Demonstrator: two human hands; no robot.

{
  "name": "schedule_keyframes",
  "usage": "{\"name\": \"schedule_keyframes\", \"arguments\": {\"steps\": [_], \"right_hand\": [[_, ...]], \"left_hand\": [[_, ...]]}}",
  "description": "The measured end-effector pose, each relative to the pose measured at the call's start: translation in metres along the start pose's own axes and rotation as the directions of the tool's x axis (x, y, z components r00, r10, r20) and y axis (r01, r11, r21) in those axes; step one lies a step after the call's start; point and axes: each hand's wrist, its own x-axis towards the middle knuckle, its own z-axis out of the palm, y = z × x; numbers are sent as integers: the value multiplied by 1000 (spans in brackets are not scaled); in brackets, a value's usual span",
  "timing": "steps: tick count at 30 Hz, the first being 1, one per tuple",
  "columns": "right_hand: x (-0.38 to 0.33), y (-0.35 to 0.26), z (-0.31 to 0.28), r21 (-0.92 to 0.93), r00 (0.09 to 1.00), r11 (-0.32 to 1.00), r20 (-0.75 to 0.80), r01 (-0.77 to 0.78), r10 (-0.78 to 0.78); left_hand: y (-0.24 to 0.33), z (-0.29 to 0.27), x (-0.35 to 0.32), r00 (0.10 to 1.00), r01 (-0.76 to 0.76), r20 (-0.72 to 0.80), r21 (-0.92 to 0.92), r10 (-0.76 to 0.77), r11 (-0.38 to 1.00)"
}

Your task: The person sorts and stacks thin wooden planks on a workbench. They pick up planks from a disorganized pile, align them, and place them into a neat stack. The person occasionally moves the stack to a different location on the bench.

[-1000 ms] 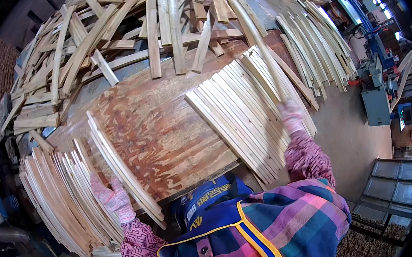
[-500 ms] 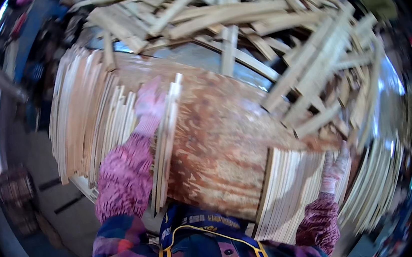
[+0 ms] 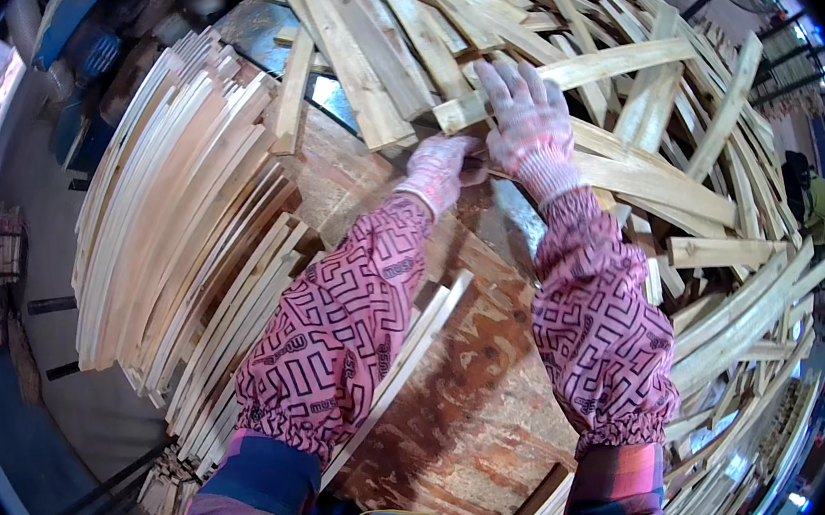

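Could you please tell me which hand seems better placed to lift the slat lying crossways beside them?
Probably the right hand: its fingers lie spread over that slat. The left hand is close to the slat's left end, its fingertips hard to make out.

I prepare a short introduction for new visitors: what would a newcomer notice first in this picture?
Probably the jumbled heap of wooden boards across the top and right. Next, pink patterned sleeves in the middle, with the gloved left hand and right hand at the heap's near edge. A neat row of boards lines the left.
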Motion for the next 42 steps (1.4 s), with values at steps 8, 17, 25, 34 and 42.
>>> {"name": "schedule_keyframes", "arguments": {"steps": [8, 17, 25, 34, 42], "right_hand": [[-50, 29, -41, 71, 992, 990, 22, 120, -122], [-361, 2, -59, 212, 995, 976, -93, 50, -31], [-430, -106, -48, 457, 434, 283, 269, -843, 860], [-454, -77, -64, 363, 229, -10, 609, -932, 759], [-724, -31, -147, 464, 93, 53, 63, -884, 994]], "left_hand": [[145, 51, -55, 679, 729, -99, -17, -727, 684], [208, 44, -262, 734, 670, 221, -81, -643, 738], [237, -6, -396, 612, 785, 245, -75, -752, 615], [229, -192, -549, 726, 223, -287, 958, -625, -181], [244, -191, -562, 508, 499, -671, 740, -541, -450]]}}
